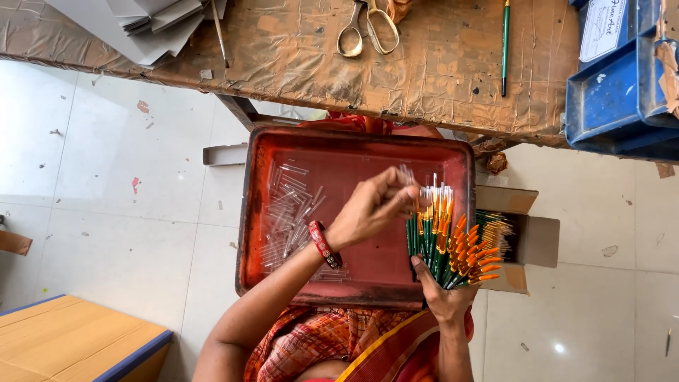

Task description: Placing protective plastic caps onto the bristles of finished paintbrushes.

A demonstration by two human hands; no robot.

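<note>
My right hand (442, 293) is shut on a fanned bundle of green-handled paintbrushes (444, 240) with orange ferrules and white tips, held over the right part of a red tray (283, 145) on my lap. My left hand (371, 209), with a red bangle at the wrist, pinches a few clear plastic tubes (405, 174) right beside the brush tips. A heap of the same clear tubes (290, 212) lies in the left half of the tray.
An open cardboard box (530, 237) with more brushes stands right of the tray. Beyond is a tape-covered table (438, 71) with scissors (368, 28), a single green brush (505, 46), grey card sheets (152, 25) and blue trays (615, 92). A flat carton (71, 339) sits bottom left.
</note>
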